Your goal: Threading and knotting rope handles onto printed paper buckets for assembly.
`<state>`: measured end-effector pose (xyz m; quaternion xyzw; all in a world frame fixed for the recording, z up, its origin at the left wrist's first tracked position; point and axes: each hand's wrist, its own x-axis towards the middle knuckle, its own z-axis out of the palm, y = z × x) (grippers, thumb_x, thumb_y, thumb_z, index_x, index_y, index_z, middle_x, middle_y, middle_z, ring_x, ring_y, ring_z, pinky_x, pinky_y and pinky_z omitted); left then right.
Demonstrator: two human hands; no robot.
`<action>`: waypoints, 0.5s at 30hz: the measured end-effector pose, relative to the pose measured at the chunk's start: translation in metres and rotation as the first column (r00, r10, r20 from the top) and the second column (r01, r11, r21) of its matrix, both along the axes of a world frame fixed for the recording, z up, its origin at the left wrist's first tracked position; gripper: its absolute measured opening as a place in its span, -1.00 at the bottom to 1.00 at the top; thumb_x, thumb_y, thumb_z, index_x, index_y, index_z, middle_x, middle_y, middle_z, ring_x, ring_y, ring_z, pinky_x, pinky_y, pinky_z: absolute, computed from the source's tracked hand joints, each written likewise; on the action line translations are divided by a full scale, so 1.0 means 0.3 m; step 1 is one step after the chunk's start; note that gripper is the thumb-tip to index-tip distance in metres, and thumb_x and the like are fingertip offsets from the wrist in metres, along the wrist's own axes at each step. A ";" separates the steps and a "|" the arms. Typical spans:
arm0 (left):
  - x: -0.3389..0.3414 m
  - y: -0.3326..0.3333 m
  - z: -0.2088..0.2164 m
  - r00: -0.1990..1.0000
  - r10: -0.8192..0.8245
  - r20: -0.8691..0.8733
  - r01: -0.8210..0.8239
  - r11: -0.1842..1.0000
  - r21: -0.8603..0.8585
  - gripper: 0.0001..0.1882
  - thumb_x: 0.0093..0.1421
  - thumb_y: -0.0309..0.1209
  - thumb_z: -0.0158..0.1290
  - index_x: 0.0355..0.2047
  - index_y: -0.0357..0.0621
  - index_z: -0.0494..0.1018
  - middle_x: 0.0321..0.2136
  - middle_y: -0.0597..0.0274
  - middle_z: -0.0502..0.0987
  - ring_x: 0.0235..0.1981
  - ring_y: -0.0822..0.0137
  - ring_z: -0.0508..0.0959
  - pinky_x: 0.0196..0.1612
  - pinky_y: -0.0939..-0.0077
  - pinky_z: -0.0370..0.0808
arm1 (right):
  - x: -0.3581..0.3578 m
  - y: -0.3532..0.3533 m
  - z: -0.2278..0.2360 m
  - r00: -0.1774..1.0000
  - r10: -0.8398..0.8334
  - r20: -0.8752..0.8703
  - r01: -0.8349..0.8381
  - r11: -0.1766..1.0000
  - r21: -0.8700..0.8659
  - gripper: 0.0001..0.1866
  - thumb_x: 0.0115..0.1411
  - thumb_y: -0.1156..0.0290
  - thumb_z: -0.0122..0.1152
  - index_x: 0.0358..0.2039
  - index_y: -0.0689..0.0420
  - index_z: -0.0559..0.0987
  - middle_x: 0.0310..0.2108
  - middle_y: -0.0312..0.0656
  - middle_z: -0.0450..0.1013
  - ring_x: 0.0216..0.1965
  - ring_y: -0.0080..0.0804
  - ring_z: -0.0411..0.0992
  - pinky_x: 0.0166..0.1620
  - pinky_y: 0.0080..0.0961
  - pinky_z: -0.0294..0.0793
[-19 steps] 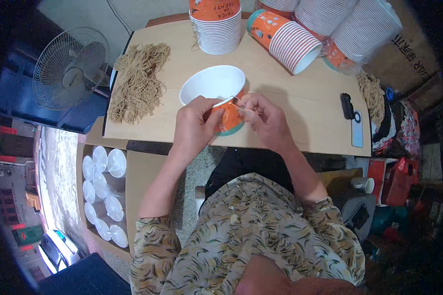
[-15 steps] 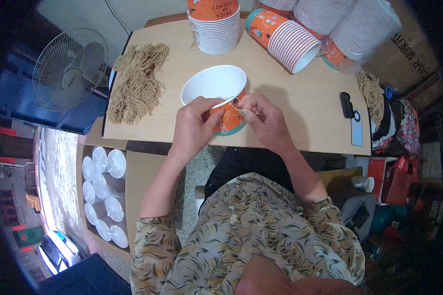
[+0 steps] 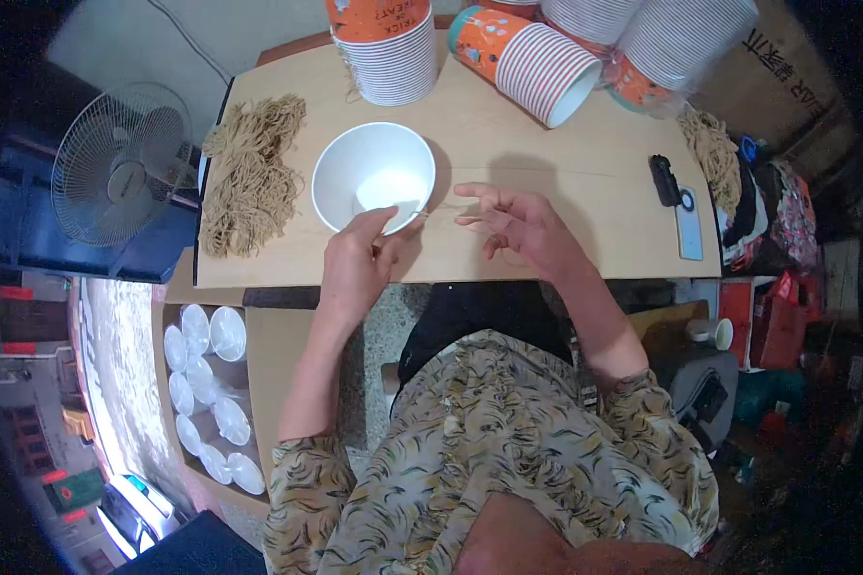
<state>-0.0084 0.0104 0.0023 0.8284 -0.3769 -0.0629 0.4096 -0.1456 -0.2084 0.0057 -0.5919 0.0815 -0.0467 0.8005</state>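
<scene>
A white-lined paper bucket [image 3: 331, 182] sits on the table in front of me, its open mouth facing up toward me. My left hand [image 3: 355, 268] grips its near rim, thumb and fingers on either side of the wall. A short piece of tan twine [image 3: 420, 214] shows at the rim beside those fingers. To the right of the bucket, my right hand [image 3: 527, 228] hovers over the table, apart from it, fingers stretched and spread. I see nothing held in it. From this angle the bucket's printed outside is mostly hidden.
A heap of tan cords [image 3: 251, 177] lies at the table's left. Nested orange buckets [image 3: 388, 67] stand at the back, another stack [image 3: 537, 72] lying beside them. A phone [image 3: 688, 230] rests at the right edge. Below left, a cardboard box [image 3: 292, 374] holds several plastic-wrapped cup stacks.
My right hand has let go of the twine and moved off to the right. The bucket has shifted left and tipped more upright, my left hand still on its rim.
</scene>
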 end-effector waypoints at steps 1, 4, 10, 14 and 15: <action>0.000 -0.013 0.012 1.000 -0.014 0.000 0.014 1.000 -0.001 -0.69 0.17 -0.61 0.14 -0.04 -0.24 0.55 -0.38 0.03 0.64 -0.49 0.19 0.63 -0.44 0.36 0.53 | -0.002 -0.011 0.000 1.000 0.006 -0.003 -0.006 1.000 -0.004 -0.83 0.38 0.33 0.09 -0.28 0.16 0.51 0.28 -0.05 0.29 0.03 -0.43 0.49 -0.31 -0.60 0.55; -0.003 -0.058 0.119 0.920 -0.119 -0.374 0.107 0.993 -0.051 -0.69 0.26 -0.57 0.08 0.03 -0.28 0.50 -0.43 0.04 0.62 -0.57 0.33 0.59 -0.49 0.43 0.52 | -0.001 -0.037 0.021 0.999 0.022 -0.023 -0.024 0.995 -0.093 -0.84 0.37 0.35 0.08 -0.29 0.17 0.50 0.28 -0.06 0.27 -0.02 -0.48 0.49 -0.30 -0.60 0.54; 0.086 -0.207 0.201 0.800 -0.469 -0.374 0.538 0.837 0.102 -0.68 0.44 -0.30 -0.08 0.01 -0.24 0.51 -0.63 0.32 0.44 -0.63 0.52 0.49 -0.57 0.52 0.41 | 0.007 -0.032 0.082 0.991 0.090 0.100 -0.035 0.892 -0.451 -0.90 0.34 0.41 0.10 -0.31 0.16 0.47 0.29 -0.09 0.24 -0.21 -0.66 0.43 -0.31 -0.67 0.45; 0.141 -0.298 0.263 0.600 -0.443 -0.666 0.749 0.603 0.275 -0.58 0.44 -0.03 -0.12 -0.17 -0.11 0.54 -0.63 0.37 0.44 -0.65 0.57 0.44 -0.60 0.65 0.33 | -0.002 -0.030 0.103 0.972 -0.008 0.236 0.128 0.857 -0.499 -0.88 0.27 0.44 0.16 -0.32 0.23 0.48 0.14 -0.01 0.40 -0.15 -0.46 0.49 -0.16 -0.46 0.54; 0.155 -0.291 0.242 0.601 -0.447 -0.662 0.752 0.597 0.280 -0.58 0.44 -0.03 -0.12 -0.17 -0.11 0.54 -0.63 0.37 0.44 -0.65 0.57 0.44 -0.60 0.65 0.33 | 0.004 -0.034 0.094 0.970 -0.015 0.243 0.138 0.856 -0.498 -0.88 0.27 0.44 0.16 -0.32 0.23 0.48 0.14 -0.01 0.40 -0.15 -0.46 0.49 -0.16 -0.46 0.54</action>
